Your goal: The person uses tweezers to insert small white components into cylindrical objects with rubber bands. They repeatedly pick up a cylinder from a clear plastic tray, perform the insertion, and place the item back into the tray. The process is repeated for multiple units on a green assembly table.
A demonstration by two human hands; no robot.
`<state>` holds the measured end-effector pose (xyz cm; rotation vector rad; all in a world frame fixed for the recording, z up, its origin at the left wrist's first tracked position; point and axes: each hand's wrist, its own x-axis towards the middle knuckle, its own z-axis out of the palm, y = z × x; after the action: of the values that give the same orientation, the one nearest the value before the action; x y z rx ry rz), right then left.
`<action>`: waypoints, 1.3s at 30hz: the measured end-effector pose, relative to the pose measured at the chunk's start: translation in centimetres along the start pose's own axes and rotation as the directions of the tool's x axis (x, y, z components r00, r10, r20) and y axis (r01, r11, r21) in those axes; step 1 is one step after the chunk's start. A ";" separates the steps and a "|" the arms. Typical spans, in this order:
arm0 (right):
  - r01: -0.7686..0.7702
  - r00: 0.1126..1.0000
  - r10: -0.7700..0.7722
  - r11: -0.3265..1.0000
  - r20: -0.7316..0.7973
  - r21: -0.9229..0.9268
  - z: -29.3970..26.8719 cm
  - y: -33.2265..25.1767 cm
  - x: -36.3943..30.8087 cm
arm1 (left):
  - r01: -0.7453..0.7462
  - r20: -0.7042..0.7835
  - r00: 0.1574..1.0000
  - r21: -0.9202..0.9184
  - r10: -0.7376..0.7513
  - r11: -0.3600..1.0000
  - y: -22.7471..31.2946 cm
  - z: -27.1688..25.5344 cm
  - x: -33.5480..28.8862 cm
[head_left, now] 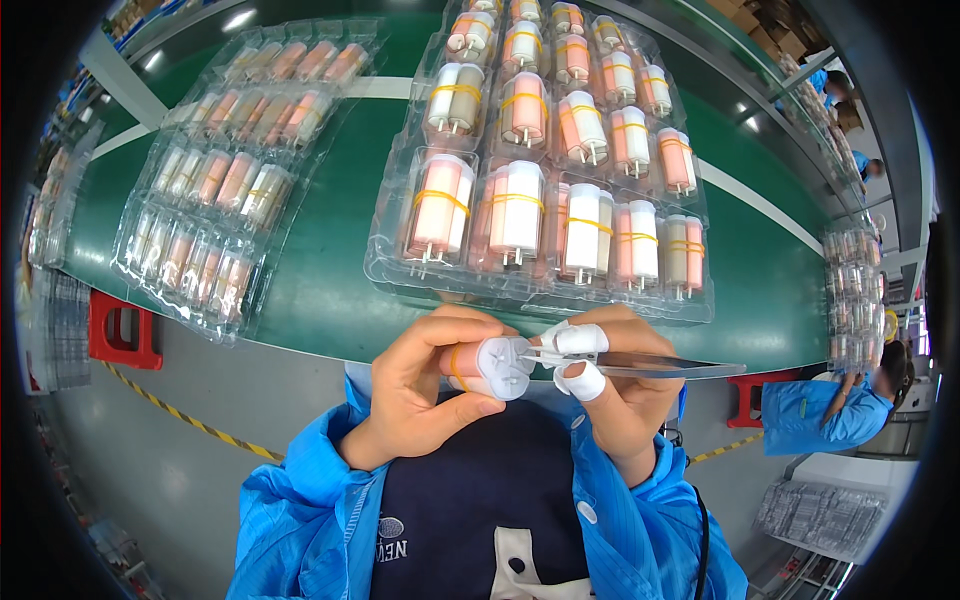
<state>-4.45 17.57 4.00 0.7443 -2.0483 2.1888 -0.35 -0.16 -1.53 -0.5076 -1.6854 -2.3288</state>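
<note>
My left hand point(412, 388) is wrapped round a bundle of pink and white cylinders point(504, 370) joined by a yellow rubber band. Its pale grey ends, with small raised parts, face right. In my right hand point(630, 395) is a pair of metal tweezers point(670, 366), pinched between thumb and finger, both wrapped in white at the tips. The tweezer tips meet the bundle's end face; whether they grip a small part there I cannot tell. Just beyond my hands, a clear plastic tray point(385, 262) holds several similar banded bundles standing upright, pins downward.
Another clear tray point(225, 325) of banded cylinders lies on the left of the green conveyor belt point(325, 235). Red stools point(125, 335) stand beyond the belt's edge. A person in blue point(835, 408) works at the far right, near more stacked trays point(850, 300).
</note>
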 end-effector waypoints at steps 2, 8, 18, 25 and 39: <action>-0.021 1.000 0.022 0.999 -0.020 0.037 0.0 0.0 -0.2 | 0.040 -0.020 0.999 -0.025 -0.040 0.999 0.1 0.1 -0.3; -0.008 0.999 0.012 0.996 -0.051 0.085 -0.3 0.0 -0.5 | 0.166 -0.049 0.984 -0.063 -0.169 0.984 0.3 0.3 -0.7; 0.344 0.912 -0.350 0.937 -0.215 -0.068 -4.0 -0.8 -0.7 | 0.189 0.023 0.982 -0.054 -0.188 0.981 2.9 1.5 -0.3; 0.338 0.816 -0.357 0.933 -0.455 -0.126 -10.4 1.0 -2.0 | 0.236 0.034 0.970 0.087 -0.239 0.968 6.0 3.4 1.9; 0.051 0.693 0.033 0.994 -0.721 0.095 -16.8 6.7 -4.9 | 0.382 0.198 0.827 0.489 -0.526 0.784 5.6 5.1 29.7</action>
<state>-7.65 34.15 -4.16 -0.1393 -1.5033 2.0986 -24.65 3.58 16.71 -0.4386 -2.6684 -2.1191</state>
